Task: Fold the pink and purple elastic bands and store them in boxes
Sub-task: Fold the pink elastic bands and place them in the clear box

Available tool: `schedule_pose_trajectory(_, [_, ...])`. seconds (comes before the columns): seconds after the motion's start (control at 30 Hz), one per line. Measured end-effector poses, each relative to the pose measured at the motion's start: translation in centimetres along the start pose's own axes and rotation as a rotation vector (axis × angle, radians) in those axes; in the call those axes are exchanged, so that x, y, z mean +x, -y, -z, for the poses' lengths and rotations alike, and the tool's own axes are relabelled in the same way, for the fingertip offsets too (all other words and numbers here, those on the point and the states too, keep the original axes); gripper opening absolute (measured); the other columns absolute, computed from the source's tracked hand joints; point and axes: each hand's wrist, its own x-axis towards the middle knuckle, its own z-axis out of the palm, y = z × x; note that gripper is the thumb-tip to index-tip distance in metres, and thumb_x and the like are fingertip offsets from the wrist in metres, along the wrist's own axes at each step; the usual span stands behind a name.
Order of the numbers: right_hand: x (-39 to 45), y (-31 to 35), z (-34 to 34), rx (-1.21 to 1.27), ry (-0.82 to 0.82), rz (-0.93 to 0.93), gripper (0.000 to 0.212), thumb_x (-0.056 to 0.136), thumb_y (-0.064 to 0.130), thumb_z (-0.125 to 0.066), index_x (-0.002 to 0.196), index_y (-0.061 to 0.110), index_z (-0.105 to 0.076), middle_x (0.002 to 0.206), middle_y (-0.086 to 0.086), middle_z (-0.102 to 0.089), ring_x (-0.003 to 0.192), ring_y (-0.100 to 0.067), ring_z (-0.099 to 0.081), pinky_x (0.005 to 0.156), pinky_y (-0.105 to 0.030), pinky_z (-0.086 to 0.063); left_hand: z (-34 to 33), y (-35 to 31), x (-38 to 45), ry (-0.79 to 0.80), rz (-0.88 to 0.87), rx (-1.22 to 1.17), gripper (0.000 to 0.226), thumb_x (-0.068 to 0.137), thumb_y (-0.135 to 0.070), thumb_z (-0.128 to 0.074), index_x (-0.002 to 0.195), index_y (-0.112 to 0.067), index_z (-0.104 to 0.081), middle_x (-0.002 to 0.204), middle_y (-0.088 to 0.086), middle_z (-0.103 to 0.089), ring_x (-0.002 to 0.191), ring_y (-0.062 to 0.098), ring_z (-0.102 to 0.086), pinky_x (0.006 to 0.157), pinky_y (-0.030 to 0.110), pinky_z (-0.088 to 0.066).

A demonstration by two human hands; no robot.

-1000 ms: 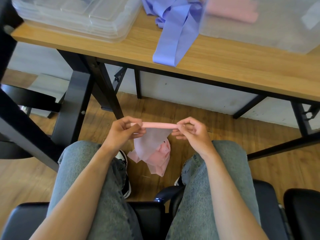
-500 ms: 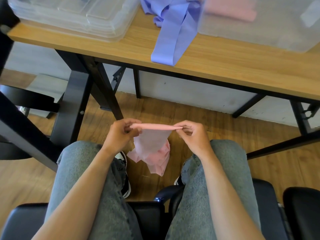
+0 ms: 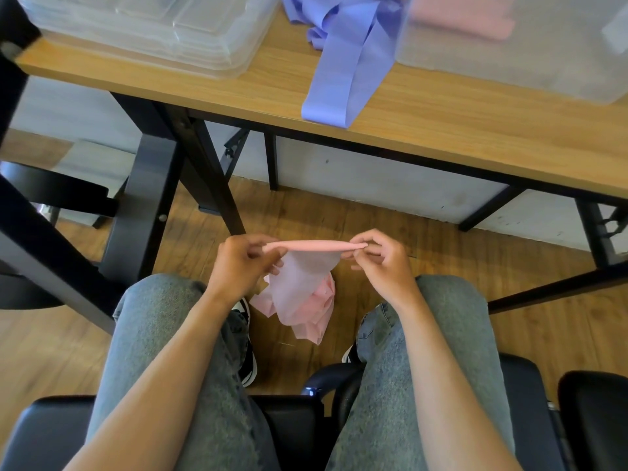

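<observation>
Folding step, mid-frame: left hand and right hand each pinch an end of the pink band, top edge taut, the rest hanging between the knees. Next, probably: bring ends together, flatten, then into the box, upper right on the counter. Purple band unfolded, upper centre. No readable writing.

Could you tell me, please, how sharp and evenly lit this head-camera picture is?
Head view: hands and pink band fairly sharp; clear box and purple band on the table smeared soft; wide-angle bending of the table edge; soft daylight, faint shadows.
</observation>
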Motion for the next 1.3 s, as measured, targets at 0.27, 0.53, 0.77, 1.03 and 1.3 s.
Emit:
schedule_pose_trajectory(0.27, [0.1,-0.1,0.2,0.071,0.001,-0.045,0.014,0.097,0.014,-0.071,0.111,0.012,-0.070,0.100,0.001,-0.080,0.091,-0.014,-0.078,0.074,-0.045,-0.066,0.7,-0.3,0.5,0.064,0.153,-0.389,0.022,0.092,-0.019,-0.071,0.111,-0.008,-0.075,0.099,0.010,-0.079,0.095,0.026,-0.077,0.090,0.039,-0.062])
schedule_pose_trajectory(0.53, [0.3,-1.1,-0.2,-0.164,0.041,-0.036,0.022,0.097,0.007,-0.069,0.114,0.019,-0.076,0.101,0.007,-0.077,0.092,-0.010,-0.075,0.079,-0.037,-0.064,0.7,0.7,0.6,0.032,0.013,0.014,0.037,0.089,-0.015,-0.077,0.125,-0.018,-0.070,0.106,-0.006,-0.077,0.094,0.002,-0.073,0.089,0.021,-0.059])
schedule_pose_trajectory(0.77, [-0.2,-0.3,-0.2,-0.039,0.172,-0.032,0.022,0.091,0.017,-0.078,0.107,0.032,-0.075,0.097,0.007,-0.079,0.085,-0.012,-0.076,0.073,-0.029,-0.062,0.6,1.2,0.7,-0.049,-0.122,0.171,0.018,0.092,-0.012,-0.074,0.108,-0.021,-0.073,0.099,-0.013,-0.073,0.093,0.000,-0.069,0.086,0.020,-0.057])
schedule_pose_trajectory(1.03, [0.2,-0.6,0.0,0.105,0.073,-0.065,0.023,0.096,0.005,-0.070,0.118,0.002,-0.073,0.095,-0.010,-0.080,0.082,-0.019,-0.079,0.068,-0.023,-0.062,0.4,0.5,0.6,0.147,0.043,-0.157,0.016,0.099,-0.002,-0.061,0.112,-0.011,-0.059,0.101,0.000,-0.065,0.085,0.020,-0.072,0.076,0.038,-0.065])
schedule_pose_trajectory(1.3, [0.3,-0.6,0.2,0.168,0.059,-0.066,0.024,0.089,0.001,-0.077,0.112,0.006,-0.076,0.101,-0.008,-0.080,0.091,-0.020,-0.079,0.079,-0.035,-0.065,0.5,0.4,0.6,0.081,0.166,-0.299,0.015,0.099,-0.011,-0.063,0.111,-0.002,-0.066,0.098,0.014,-0.072,0.083,0.022,-0.075,0.082,0.038,-0.064])
